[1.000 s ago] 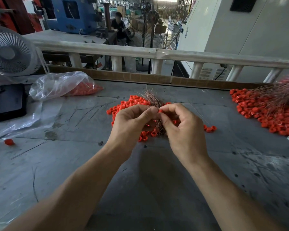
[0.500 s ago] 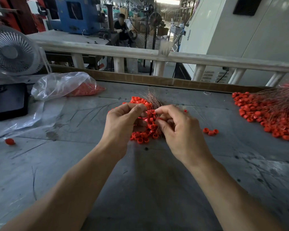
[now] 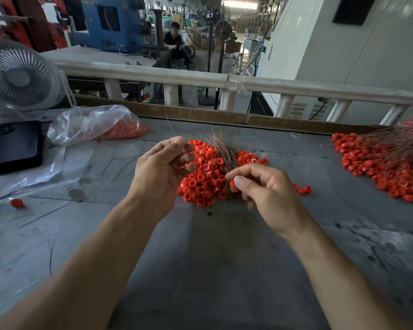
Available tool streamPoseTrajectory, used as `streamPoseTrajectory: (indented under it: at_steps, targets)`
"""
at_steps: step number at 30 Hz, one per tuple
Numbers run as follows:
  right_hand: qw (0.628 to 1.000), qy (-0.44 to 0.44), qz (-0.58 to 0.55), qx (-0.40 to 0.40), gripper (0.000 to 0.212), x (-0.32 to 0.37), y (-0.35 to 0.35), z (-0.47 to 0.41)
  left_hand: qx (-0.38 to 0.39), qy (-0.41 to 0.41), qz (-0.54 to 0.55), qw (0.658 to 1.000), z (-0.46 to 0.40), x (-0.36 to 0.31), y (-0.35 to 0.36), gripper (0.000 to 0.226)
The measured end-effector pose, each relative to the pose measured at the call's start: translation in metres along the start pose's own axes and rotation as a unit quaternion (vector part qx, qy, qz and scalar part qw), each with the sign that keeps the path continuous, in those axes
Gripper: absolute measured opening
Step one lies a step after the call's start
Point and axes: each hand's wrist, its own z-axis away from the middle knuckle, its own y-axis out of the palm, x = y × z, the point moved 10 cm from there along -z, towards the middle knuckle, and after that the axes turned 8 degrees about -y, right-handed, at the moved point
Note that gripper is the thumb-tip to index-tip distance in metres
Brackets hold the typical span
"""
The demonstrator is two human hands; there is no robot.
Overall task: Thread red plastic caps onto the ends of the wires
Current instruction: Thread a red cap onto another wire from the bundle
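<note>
A heap of loose red plastic caps lies on the grey table, with a bundle of thin copper wires lying across it. My left hand hovers left of the heap and pinches a single thin wire that sticks up and away from me. My right hand is at the heap's right edge, thumb and fingers pinching one red cap beside the wire bundle. The two hands are apart.
A second pile of red caps with wires through them lies at the far right. A clear bag of caps, a black case and a white fan stand at the left. One stray cap lies near the left edge.
My hands were pressed together over the heap; now they have parted. The left hand has lifted to the left with a wire, and the right hand has dropped to the right with a cap.
</note>
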Motion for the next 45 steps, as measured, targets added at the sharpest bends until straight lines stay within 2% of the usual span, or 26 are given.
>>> streamPoseTrajectory:
  at_steps: [5,11,13,15,18,21,27,32,34,36,39,41,45]
  targets:
    - [0.997,0.031,-0.063,0.023,0.023,-0.008,0.002,0.001,0.019,0.017,0.017,1.0,-0.001,-0.003,0.002,0.005]
    - [0.999,0.0,-0.021,0.043,0.013,-0.004,0.008,0.001,-0.083,0.068,-0.035,0.994,0.003,-0.009,-0.015,0.012]
    - [1.0,-0.019,0.024,0.005,0.014,-0.001,0.0,-0.002,-0.075,0.055,-0.034,0.995,0.003,-0.007,-0.013,0.005]
    - [0.993,-0.027,0.079,-0.081,0.013,0.0,-0.024,-0.004,-0.071,0.041,-0.052,0.995,0.003,-0.005,-0.012,0.008]
    - [0.962,-0.016,0.161,-0.222,0.007,0.0,-0.074,0.001,-0.099,0.051,-0.142,0.984,0.005,-0.006,-0.013,0.009]
    - [0.926,0.045,0.249,-0.279,0.005,-0.017,-0.114,0.009,-0.123,0.058,-0.212,0.968,0.006,-0.005,-0.013,0.011]
    - [0.879,0.169,0.356,-0.269,0.01,-0.049,-0.145,0.018,-0.156,0.069,-0.294,0.94,0.005,-0.003,-0.019,0.019]
    - [0.848,0.203,0.425,-0.244,0.015,-0.053,-0.144,0.018,-0.17,0.076,-0.347,0.919,0.004,-0.004,-0.021,0.02]
    - [0.847,0.207,0.432,-0.23,0.025,-0.054,-0.141,0.017,-0.17,0.082,-0.371,0.909,0.004,-0.004,-0.019,0.019]
    - [0.852,0.183,0.437,-0.223,0.016,-0.049,-0.137,0.013,-0.163,0.087,-0.398,0.898,0.005,-0.005,-0.016,0.017]
    - [0.899,0.095,0.375,-0.207,0.012,-0.033,-0.116,0.002,-0.15,0.107,-0.445,0.877,0.007,-0.005,-0.008,0.016]
    - [0.933,0.049,0.317,-0.166,0.006,-0.023,-0.091,-0.004,-0.144,0.126,-0.483,0.855,0.01,-0.007,-0.001,0.013]
    - [0.958,-0.013,0.278,-0.071,0.005,-0.011,-0.044,-0.01,-0.098,0.162,-0.544,0.817,0.016,-0.003,0.019,0.008]
